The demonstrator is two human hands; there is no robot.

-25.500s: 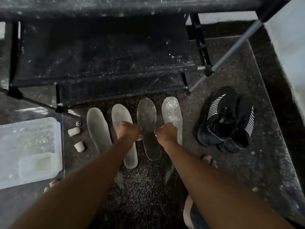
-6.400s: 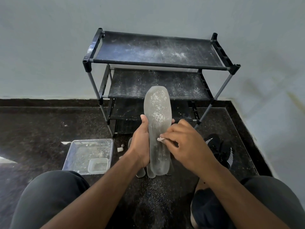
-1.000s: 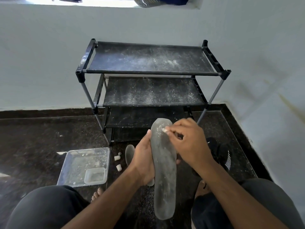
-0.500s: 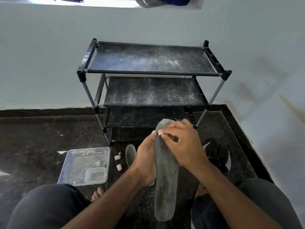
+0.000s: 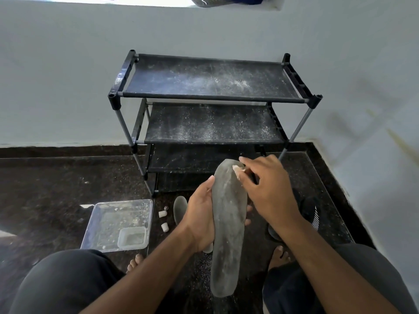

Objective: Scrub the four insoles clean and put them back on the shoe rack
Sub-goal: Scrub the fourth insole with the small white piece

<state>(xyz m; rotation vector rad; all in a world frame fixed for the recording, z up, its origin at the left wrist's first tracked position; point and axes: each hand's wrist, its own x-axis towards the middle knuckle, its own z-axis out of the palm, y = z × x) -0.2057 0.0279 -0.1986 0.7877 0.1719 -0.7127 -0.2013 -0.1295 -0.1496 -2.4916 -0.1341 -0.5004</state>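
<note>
**Scrubbing insole tip, held mid-frame**

I'm gripping the insole (image 5: 227,225) w/ my left hand (image 5: 200,219) around its middle, thumb up the near edge, fingers wrapped behind. It's running from lower centre of the frame up to centre. Looks light, thin & bendy, so I'm judging the waist is the best hold; the tip would prob flop otherwise. My right hand (image 5: 268,189) is pinching a small pale scrub piece (image 5: 238,170) against the toe end. Surface looks dusty, not slippery. Another insole (image 5: 180,208) is lying on the floor left of centre. Further up, the shoe rack (image 5: 210,96) is standing by the wall, shelves dusty.
</note>
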